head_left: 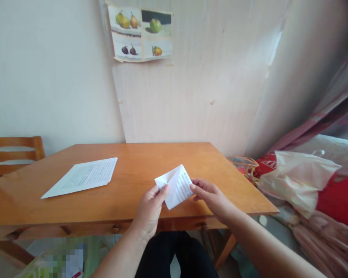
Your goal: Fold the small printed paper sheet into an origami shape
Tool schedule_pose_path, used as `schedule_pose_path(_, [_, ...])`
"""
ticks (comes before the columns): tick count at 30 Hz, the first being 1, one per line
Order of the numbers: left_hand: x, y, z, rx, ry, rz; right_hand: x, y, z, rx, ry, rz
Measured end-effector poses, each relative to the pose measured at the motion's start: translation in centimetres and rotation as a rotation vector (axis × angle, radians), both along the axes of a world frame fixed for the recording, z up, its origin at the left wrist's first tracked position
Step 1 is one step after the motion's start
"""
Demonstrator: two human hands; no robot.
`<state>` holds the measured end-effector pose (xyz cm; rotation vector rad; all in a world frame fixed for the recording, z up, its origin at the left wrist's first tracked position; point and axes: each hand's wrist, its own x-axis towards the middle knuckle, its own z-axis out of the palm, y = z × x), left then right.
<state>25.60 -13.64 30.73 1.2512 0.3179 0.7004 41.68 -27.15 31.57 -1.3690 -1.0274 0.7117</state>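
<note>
A small folded sheet of white paper (175, 187) with printed text is held up above the front part of the wooden table. Its outline is roughly square, and fold lines meet near its upper corner. My left hand (150, 206) pinches its left edge, thumb on top and fingers behind. At the right corner, my right hand (207, 193) grips the same paper between thumb and fingers. The fingertips behind the sheet are partly hidden.
On the left of the wooden table (145, 162) lies a stack of printed sheets (84, 175). A wooden chair (16, 154) stands at far left. Bags, one a whitish plastic bag (298, 177), and cloth crowd the right side. Fruit pictures (142, 34) hang on the wall.
</note>
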Motion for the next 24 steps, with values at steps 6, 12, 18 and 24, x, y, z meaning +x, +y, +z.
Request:
schedule_pose_path(6, [-0.3, -0.2, -0.4, -0.109, -0.080, 0.028, -0.8, 1.4, -0.8, -0.023, 0.031, -0.134])
schedule_pose_path(12, [-0.4, 0.4, -0.3, -0.161, -0.085, 0.089, -0.8, 1.4, -1.1, -0.014, 0.052, -0.159])
schedule_pose_path(18, [-0.6, 1.2, -0.7, -0.096, -0.048, 0.043, 0.1, 1.7, -2.0, -0.015, 0.074, -0.081])
schedule_pose_path(24, [-0.9, 1.5, 0.1, -0.074, 0.088, -0.173, 0.4, 1.3, -1.2, -0.062, 0.049, 0.038])
